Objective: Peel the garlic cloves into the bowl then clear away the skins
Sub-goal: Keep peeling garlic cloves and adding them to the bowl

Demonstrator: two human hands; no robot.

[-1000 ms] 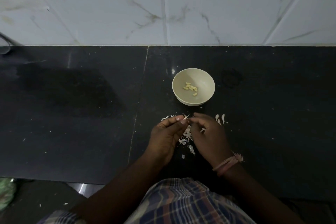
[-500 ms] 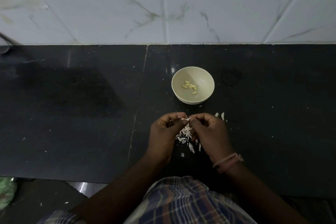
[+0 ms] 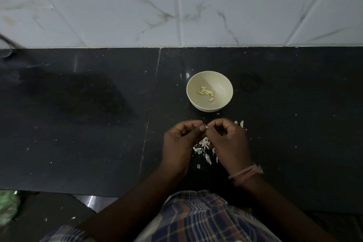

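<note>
black stone counter (image 3: 78, 124), bare on the left half, seam running down near middle. left hand (image 3: 179, 143) hovers over the counter just right of the seam, fingers curled, thumb and forefinger pinching one end of a garlic clove (image 3: 206, 127). only a sliver of pale skin shows between the fingertips, rest of the clove hidden. right hand (image 3: 227, 141) meets it fingertip to fingertip, also curled and pinching the clove's other end; pink thread band (image 3: 245, 174) on that wrist. so the clove sits right in the meeting point of both pinches, above the counter, just in front of the bowl. loose skins (image 3: 203, 146) lie on the counter under and between the hands, a few more scraps (image 3: 241, 123) just past the right knuckles. cream bowl (image 3: 209, 91) behind the hands, near but apart, with a small cluster of peeled cloves (image 3: 206, 92) inside.

handling, judged: clove is tiny, light, firm but slick once bare, so hold the ends with nails and tear skin along its length. skins are papery, featherlight, likely to scatter or cling to fingers; sweeping them together should work better than picking them up. peeling looks mid-way, clearing not begun.
</note>
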